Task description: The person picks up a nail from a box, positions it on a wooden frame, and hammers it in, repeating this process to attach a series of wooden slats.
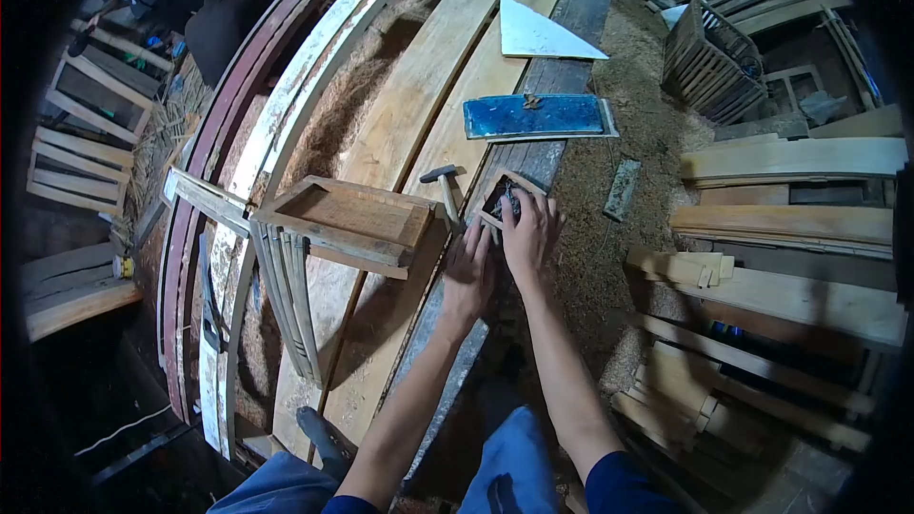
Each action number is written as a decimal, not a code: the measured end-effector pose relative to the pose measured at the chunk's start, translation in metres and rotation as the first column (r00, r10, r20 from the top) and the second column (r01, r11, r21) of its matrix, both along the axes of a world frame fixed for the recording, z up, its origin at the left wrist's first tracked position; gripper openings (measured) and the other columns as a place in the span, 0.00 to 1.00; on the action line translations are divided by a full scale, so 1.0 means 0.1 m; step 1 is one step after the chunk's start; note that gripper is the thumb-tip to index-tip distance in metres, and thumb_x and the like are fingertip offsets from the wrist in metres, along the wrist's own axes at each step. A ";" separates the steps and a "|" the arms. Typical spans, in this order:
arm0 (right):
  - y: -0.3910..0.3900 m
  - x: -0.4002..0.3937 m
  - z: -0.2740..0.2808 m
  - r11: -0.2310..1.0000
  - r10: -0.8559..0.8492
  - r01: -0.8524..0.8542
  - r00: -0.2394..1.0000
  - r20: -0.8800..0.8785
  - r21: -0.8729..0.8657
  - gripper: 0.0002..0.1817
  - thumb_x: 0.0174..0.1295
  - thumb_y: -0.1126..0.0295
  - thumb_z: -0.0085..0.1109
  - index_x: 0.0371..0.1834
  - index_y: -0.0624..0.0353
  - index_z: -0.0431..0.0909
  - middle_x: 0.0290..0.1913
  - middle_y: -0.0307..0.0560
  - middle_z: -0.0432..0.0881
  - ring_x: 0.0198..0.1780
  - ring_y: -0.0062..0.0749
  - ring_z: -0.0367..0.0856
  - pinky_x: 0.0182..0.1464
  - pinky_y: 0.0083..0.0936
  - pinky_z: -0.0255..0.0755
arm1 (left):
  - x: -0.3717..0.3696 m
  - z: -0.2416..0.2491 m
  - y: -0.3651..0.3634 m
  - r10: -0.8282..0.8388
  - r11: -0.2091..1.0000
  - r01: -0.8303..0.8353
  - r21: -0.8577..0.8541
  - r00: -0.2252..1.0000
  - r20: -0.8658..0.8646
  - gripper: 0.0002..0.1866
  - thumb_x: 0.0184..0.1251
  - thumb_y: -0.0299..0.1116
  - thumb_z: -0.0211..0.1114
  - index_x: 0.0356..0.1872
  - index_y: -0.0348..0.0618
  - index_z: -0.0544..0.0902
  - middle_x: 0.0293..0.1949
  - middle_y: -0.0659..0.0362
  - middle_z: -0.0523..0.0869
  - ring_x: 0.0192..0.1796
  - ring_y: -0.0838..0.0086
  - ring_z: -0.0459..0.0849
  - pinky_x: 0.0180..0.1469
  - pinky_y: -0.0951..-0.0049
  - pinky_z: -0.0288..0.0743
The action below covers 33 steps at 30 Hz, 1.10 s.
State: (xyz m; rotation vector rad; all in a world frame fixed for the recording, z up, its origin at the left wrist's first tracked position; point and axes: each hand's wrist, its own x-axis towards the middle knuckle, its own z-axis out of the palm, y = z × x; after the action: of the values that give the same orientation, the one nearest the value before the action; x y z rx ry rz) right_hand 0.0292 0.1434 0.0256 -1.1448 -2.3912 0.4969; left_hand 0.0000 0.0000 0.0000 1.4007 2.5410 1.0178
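Note:
A small wooden box (515, 181) with dark nails or similar bits inside sits on the plank bench. My right hand (531, 233) reaches into it, fingers bent over the dark contents; what its fingertips hold, if anything, is hidden. My left hand (468, 266) is at the box's lower left side, by the end of the handle of a hammer (446, 188); its fingertips are too small to make out clearly. To the left, a wooden frame with a recessed panel (357, 214) stands on the bench.
Beyond the box lie a blue board (536, 117) and a white triangular piece (543, 33). Long curved beams (286, 105) run along the left. Stacked planks (790, 224) and a slatted crate (709, 67) are at right. Other people (224, 24) are at the upper left.

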 end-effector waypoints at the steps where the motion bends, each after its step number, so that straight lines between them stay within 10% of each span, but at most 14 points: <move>1: -0.07 -0.03 0.06 1.000 -0.018 0.018 1.000 0.008 0.002 0.12 0.70 0.57 0.66 0.47 0.51 0.88 0.50 0.44 0.86 0.56 0.44 0.79 0.61 0.49 0.65 | 0.03 0.07 -0.07 0.019 0.999 -0.019 -0.043 1.000 0.003 0.31 0.70 0.25 0.65 0.75 0.40 0.72 0.79 0.43 0.70 0.76 0.51 0.74 0.81 0.54 0.62; 13: 0.22 0.00 0.09 0.989 -0.006 -0.035 0.963 -0.268 -0.145 0.05 0.62 0.69 0.70 0.35 0.56 0.83 0.38 0.45 0.86 0.45 0.48 0.81 0.52 0.46 0.72 | 0.08 0.14 0.07 0.041 0.990 -0.063 0.129 0.984 0.171 0.31 0.65 0.20 0.66 0.71 0.42 0.76 0.77 0.44 0.72 0.74 0.46 0.74 0.76 0.51 0.69; 21: -0.38 0.72 0.16 0.831 -0.118 -0.127 0.911 -0.395 -0.542 0.06 0.62 0.78 0.73 0.39 0.62 0.85 0.35 0.37 0.86 0.36 0.20 0.81 0.42 0.25 0.77 | 0.52 0.38 -0.90 0.218 0.976 -0.210 -0.062 0.958 0.185 0.25 0.69 0.26 0.66 0.68 0.46 0.80 0.76 0.48 0.75 0.79 0.51 0.69 0.82 0.46 0.57; 22: -0.41 0.72 0.13 0.845 -0.114 -0.110 0.919 -0.377 -0.524 0.05 0.63 0.75 0.72 0.39 0.62 0.85 0.35 0.45 0.88 0.37 0.35 0.87 0.41 0.31 0.79 | 0.56 0.36 -1.01 0.247 0.969 -0.235 -0.080 0.948 0.200 0.26 0.68 0.26 0.66 0.69 0.46 0.80 0.76 0.48 0.75 0.80 0.52 0.69 0.82 0.46 0.56; 29: 0.08 0.07 0.11 0.997 0.061 -0.052 0.988 -0.145 0.062 0.07 0.66 0.70 0.68 0.45 0.53 0.90 0.40 0.45 0.87 0.43 0.42 0.83 0.50 0.40 0.76 | 0.31 0.37 -0.61 0.150 0.989 -0.149 -0.012 0.985 0.088 0.29 0.67 0.25 0.66 0.71 0.46 0.78 0.77 0.48 0.74 0.80 0.52 0.69 0.82 0.46 0.57; 33: 0.19 0.02 0.06 0.990 0.105 -0.104 0.994 -0.001 0.099 0.08 0.64 0.69 0.68 0.45 0.50 0.92 0.44 0.44 0.88 0.50 0.43 0.81 0.56 0.43 0.73 | 0.08 0.40 -0.03 0.117 0.992 -0.121 0.024 0.987 0.109 0.32 0.68 0.24 0.65 0.75 0.44 0.74 0.79 0.48 0.71 0.81 0.53 0.67 0.83 0.50 0.56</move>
State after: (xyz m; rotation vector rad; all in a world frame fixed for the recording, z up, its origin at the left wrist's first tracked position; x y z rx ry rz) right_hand 0.0316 0.1629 0.0314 -0.9780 -2.4510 0.4093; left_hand 0.0084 -0.0030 0.0400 1.1787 2.5672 1.1230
